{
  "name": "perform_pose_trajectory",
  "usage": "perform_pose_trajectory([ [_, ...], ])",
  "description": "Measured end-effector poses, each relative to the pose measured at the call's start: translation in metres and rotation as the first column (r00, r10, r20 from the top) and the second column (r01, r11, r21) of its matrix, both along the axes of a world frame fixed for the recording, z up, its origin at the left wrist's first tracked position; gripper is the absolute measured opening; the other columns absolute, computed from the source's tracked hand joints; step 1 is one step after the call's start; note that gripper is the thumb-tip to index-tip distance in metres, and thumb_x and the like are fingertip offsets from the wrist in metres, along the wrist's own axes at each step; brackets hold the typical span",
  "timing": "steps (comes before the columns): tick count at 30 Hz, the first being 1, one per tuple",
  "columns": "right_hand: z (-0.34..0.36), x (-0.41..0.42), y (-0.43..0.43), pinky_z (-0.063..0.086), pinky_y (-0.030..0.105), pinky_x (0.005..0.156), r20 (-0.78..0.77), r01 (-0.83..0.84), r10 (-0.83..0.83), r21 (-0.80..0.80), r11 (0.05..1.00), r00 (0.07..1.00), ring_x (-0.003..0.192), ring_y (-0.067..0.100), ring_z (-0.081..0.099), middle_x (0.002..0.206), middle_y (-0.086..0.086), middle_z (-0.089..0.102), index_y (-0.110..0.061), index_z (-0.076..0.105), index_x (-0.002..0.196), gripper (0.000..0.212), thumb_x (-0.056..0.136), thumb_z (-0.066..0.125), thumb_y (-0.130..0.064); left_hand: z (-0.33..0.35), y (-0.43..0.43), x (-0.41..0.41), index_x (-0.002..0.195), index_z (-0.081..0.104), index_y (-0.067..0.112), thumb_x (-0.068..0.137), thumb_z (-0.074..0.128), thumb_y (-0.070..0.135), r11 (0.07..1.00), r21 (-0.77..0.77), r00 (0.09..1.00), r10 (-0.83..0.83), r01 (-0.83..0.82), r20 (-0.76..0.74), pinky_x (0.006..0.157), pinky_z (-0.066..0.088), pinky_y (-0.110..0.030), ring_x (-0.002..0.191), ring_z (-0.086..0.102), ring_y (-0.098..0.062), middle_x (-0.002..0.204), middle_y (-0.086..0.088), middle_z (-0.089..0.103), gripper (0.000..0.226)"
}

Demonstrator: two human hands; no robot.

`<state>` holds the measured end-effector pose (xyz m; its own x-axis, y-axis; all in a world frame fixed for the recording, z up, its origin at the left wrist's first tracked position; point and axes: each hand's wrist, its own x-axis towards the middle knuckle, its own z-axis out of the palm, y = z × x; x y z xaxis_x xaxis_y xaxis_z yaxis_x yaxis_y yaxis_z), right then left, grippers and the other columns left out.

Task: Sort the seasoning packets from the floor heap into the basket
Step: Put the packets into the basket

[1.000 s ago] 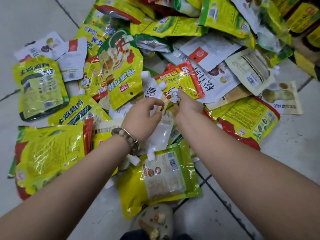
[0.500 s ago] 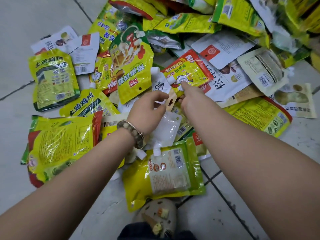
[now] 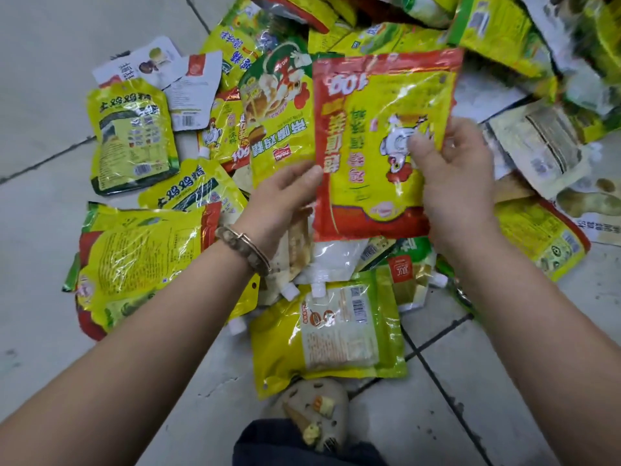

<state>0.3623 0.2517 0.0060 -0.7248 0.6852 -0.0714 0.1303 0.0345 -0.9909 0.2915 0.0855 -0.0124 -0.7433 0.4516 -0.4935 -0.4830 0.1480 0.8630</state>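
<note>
A yellow packet with red borders and a white chicken picture (image 3: pixel 373 142) is lifted above the heap, face toward me. My right hand (image 3: pixel 450 176) grips its right edge, thumb over the chicken. My left hand (image 3: pixel 285 193) holds its left edge with the thumb on the red border. A heap of yellow, green and white seasoning packets (image 3: pixel 282 129) covers the tiled floor beneath and beyond. No basket is in view.
A yellow spouted pouch (image 3: pixel 336 331) lies near my shoe (image 3: pixel 312 415). Large yellow packets (image 3: pixel 134 257) lie at left, white packets (image 3: pixel 537 149) at right. Bare grey tiles (image 3: pixel 50 79) show at the left and bottom right.
Both hands have pulled the red-bordered chicken packet out of the heap and raised it toward me. The view has shifted slightly.
</note>
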Motion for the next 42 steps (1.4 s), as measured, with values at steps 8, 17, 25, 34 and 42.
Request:
perform_pose_trajectory([
  [8,-0.02,-0.061,-0.046,0.051,0.034,0.06,0.332,-0.014,0.088,-0.218,0.976,0.939,0.064,0.027,0.063,0.087,0.014,0.069,-0.015,0.053,0.078,0.031,0.086,0.058,-0.044,-0.001,-0.045,-0.005,0.096,0.064,0.017,0.079,0.069,0.014,0.937,-0.022,0.936,0.349,-0.348,0.054,0.066,0.059,-0.037,0.07,0.071,-0.017,0.083,0.0,0.074,0.018],
  [17,-0.048,-0.103,-0.069,0.042,0.026,0.046,0.463,-0.123,0.262,-0.309,0.943,0.846,0.049,0.02,0.051,0.061,0.009,0.053,-0.015,0.046,0.062,0.027,0.086,0.059,-0.014,-0.022,-0.08,-0.008,0.088,0.064,0.015,0.083,0.069,0.011,0.793,-0.174,0.799,0.599,-0.584,0.047,0.06,0.058,-0.029,0.059,0.068,-0.011,0.083,-0.001,0.07,0.008],
  [25,-0.059,-0.099,-0.07,0.053,0.032,0.058,0.418,0.015,0.21,-0.473,0.881,0.884,0.067,0.029,0.065,0.08,0.017,0.061,-0.005,0.058,0.096,0.025,0.087,0.064,-0.028,-0.03,-0.079,-0.012,0.093,0.064,0.015,0.078,0.076,0.019,0.756,-0.229,0.757,0.645,-0.613,0.103,0.076,0.057,-0.044,0.079,0.07,-0.028,0.095,-0.009,0.072,0.02],
  [34,-0.055,-0.108,-0.075,0.039,0.038,0.057,0.266,0.177,-0.07,-0.402,0.898,0.961,0.063,0.019,0.037,0.063,0.003,0.038,-0.015,0.043,0.068,0.019,0.081,0.055,-0.009,-0.029,-0.081,-0.012,0.091,0.064,0.014,0.081,0.073,0.017,0.77,-0.228,0.761,0.632,-0.596,0.146,0.068,0.058,-0.037,0.068,0.069,-0.023,0.088,-0.007,0.071,0.013],
  [42,-0.023,-0.058,-0.018,0.052,0.054,0.085,-0.099,0.032,-0.155,-0.736,0.676,0.983,0.103,0.037,0.064,0.111,0.022,0.064,-0.006,0.053,0.119,0.032,0.092,0.041,0.008,-0.028,-0.068,-0.013,0.102,0.065,0.014,0.083,0.069,0.038,0.819,-0.208,0.786,0.572,-0.535,0.234,0.08,0.056,-0.05,0.08,0.071,-0.03,0.093,-0.01,0.074,0.031],
])
